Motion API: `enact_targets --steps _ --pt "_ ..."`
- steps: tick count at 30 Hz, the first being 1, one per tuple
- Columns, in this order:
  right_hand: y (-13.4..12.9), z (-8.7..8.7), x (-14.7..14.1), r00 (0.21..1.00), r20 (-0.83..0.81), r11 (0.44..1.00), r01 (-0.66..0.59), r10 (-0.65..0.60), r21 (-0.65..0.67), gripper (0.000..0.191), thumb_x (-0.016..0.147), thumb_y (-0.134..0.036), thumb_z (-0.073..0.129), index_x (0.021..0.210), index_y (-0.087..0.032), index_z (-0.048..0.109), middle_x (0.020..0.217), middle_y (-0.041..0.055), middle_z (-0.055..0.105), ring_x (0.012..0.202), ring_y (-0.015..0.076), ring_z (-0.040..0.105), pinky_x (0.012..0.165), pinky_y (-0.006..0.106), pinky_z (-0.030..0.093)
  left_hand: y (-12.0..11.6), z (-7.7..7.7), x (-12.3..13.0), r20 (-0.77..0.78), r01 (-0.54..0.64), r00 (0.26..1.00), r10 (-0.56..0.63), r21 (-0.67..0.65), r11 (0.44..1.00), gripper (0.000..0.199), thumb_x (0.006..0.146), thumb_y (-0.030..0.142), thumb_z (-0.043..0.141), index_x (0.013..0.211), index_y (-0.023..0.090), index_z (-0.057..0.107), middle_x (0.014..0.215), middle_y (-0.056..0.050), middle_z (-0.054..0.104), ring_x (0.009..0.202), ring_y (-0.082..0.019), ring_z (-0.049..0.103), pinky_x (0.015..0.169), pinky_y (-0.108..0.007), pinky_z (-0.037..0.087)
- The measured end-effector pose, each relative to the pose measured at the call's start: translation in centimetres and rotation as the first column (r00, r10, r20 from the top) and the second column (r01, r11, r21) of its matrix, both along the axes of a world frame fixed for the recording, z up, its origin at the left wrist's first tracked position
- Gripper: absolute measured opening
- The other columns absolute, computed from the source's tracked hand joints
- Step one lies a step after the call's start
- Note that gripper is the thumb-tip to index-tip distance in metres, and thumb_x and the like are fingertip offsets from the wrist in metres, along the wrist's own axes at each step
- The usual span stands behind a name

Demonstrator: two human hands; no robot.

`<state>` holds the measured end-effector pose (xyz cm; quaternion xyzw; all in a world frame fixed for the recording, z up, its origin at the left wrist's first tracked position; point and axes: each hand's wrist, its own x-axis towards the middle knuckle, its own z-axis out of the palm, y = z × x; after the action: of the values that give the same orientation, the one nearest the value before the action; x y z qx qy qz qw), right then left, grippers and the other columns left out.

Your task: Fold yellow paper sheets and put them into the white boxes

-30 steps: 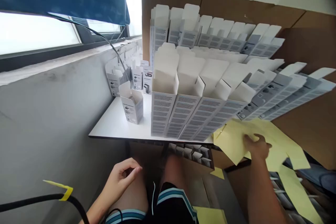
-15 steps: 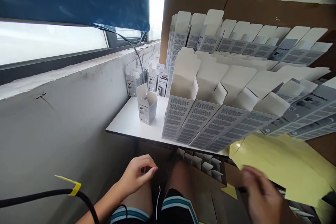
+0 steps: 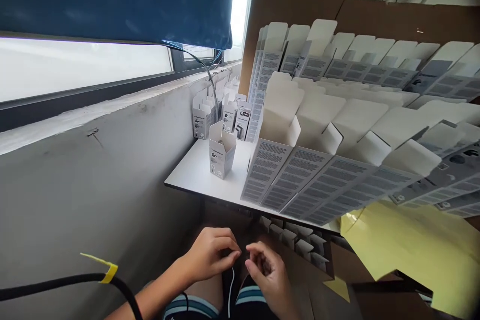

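Note:
Above my lap, my left hand [image 3: 217,254] is closed, its thumb and fingertips drawn together in a pinch. Whatever it holds, if anything, is too small or hidden to make out. Just right of it, my right hand [image 3: 269,274] has loosely curled fingers with a gap between thumb and forefinger; nothing shows in it. The fingertips of both hands face each other, a little apart. Beyond them, a small white-and-grey carton [image 3: 218,159] stands upright with raised flaps near the front of the white table [image 3: 187,180].
Tall rows of open-flapped cartons [image 3: 270,160] fill the table's right side, before a brown cardboard sheet [image 3: 296,2]. More small cartons [image 3: 202,117] stand by the wall. Yellow sheets [image 3: 420,245] lie at the right; a box of cartons [image 3: 300,240] is below. A black cable [image 3: 56,280] crosses lower left.
My right hand has moved left from beside the yellow sheets to close by my left hand. My left hand has stayed over my lap, and the view has shifted slightly.

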<state>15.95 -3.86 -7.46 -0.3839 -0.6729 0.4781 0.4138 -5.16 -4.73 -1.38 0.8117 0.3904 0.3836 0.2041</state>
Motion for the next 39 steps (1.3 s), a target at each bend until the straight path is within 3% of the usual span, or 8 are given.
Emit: enact_targets --steps 8,11,13,15,18,24,31,39 --pt "0.0 0.3 -1.1 0.993 -0.055 0.993 0.107 -0.105 0.050 0.034 0.092 -0.044 0.059 0.071 -0.017 0.064 0.065 0.0012 0.053 0.060 0.0124 0.050 0.058 0.022 0.041 0.5 -1.4 -1.5 0.180 0.030 0.984 -0.009 -0.114 0.993 0.027 0.092 0.043 0.066 0.093 0.017 0.072 0.082 -0.008 0.072 0.072 -0.016 0.067 0.065 -0.025 0.052" --pt "0.0 0.4 -0.9 0.973 -0.096 0.978 0.209 -0.210 -0.019 0.037 0.089 -0.049 0.062 0.070 -0.018 0.064 0.065 0.0010 0.051 0.059 0.0125 0.048 0.058 0.022 0.041 2.9 -1.8 -3.2 0.293 -0.246 0.924 0.248 -0.044 0.968 0.030 0.089 0.044 0.069 0.103 0.018 0.066 0.085 -0.006 0.069 0.069 -0.015 0.064 0.063 -0.026 0.053" --pt "0.2 0.3 -0.8 0.968 -0.095 0.973 0.230 -0.232 -0.029 0.037 0.087 -0.050 0.063 0.070 -0.018 0.065 0.065 0.0014 0.051 0.059 0.0130 0.048 0.058 0.023 0.042 5.7 -1.8 -4.6 0.355 -0.478 0.828 0.435 0.039 0.878 0.038 0.089 0.038 0.070 0.121 0.020 0.057 0.105 -0.009 0.067 0.088 -0.019 0.067 0.078 -0.033 0.056" --pt "0.3 0.1 -0.9 0.974 -0.091 0.978 0.207 -0.208 -0.018 0.036 0.087 -0.050 0.064 0.070 -0.018 0.065 0.065 0.0015 0.052 0.058 0.0131 0.049 0.056 0.022 0.042 9.2 -1.5 -5.9 0.376 -0.603 0.752 0.541 0.061 0.795 0.068 0.084 0.037 0.074 0.140 0.021 0.039 0.136 -0.018 0.052 0.126 -0.029 0.055 0.105 -0.047 0.047" --pt "0.1 -0.2 -1.3 0.981 -0.082 0.984 0.176 -0.176 -0.012 0.035 0.088 -0.048 0.062 0.071 -0.018 0.065 0.065 0.0013 0.051 0.059 0.0125 0.049 0.056 0.022 0.042 14.2 -0.9 -7.4 0.261 -0.714 0.673 0.693 -0.016 0.700 0.112 0.070 0.042 0.085 0.154 0.016 0.015 0.156 -0.028 0.025 0.147 -0.040 0.033 0.118 -0.054 0.033" --pt "-0.7 -0.7 -1.7 0.994 -0.038 0.995 0.097 -0.098 -0.030 0.034 0.092 -0.045 0.059 0.075 -0.017 0.063 0.068 0.0012 0.051 0.062 0.0117 0.049 0.058 0.021 0.041 17.5 -0.6 -8.3 0.172 -0.676 0.702 0.691 -0.142 0.723 0.093 0.082 0.031 0.071 0.156 0.019 0.017 0.132 -0.018 0.059 0.115 -0.033 0.064 0.097 -0.050 0.051" --pt "-0.6 -1.9 -2.3 0.998 -0.051 0.993 0.033 -0.039 -0.113 0.033 0.093 -0.045 0.059 0.077 -0.015 0.061 0.072 0.0014 0.050 0.066 0.0113 0.047 0.061 0.021 0.040 18.1 -1.2 -7.1 0.212 -0.626 0.735 0.644 -0.151 0.765 0.137 0.059 0.047 0.089 0.160 0.017 0.002 0.166 -0.022 0.010 0.156 -0.036 0.012 0.124 -0.050 0.024" --pt "-1.2 -3.0 -1.1 0.998 -0.062 0.996 0.010 -0.016 -0.092 0.032 0.095 -0.043 0.057 0.078 -0.015 0.060 0.072 0.0013 0.051 0.068 0.0113 0.049 0.063 0.021 0.041 20.1 0.1 -8.1 0.402 -0.350 0.796 0.453 -0.304 0.886 0.080 0.071 0.040 0.082 0.138 0.016 0.045 0.125 -0.017 0.065 0.115 -0.032 0.064 0.101 -0.050 0.050"
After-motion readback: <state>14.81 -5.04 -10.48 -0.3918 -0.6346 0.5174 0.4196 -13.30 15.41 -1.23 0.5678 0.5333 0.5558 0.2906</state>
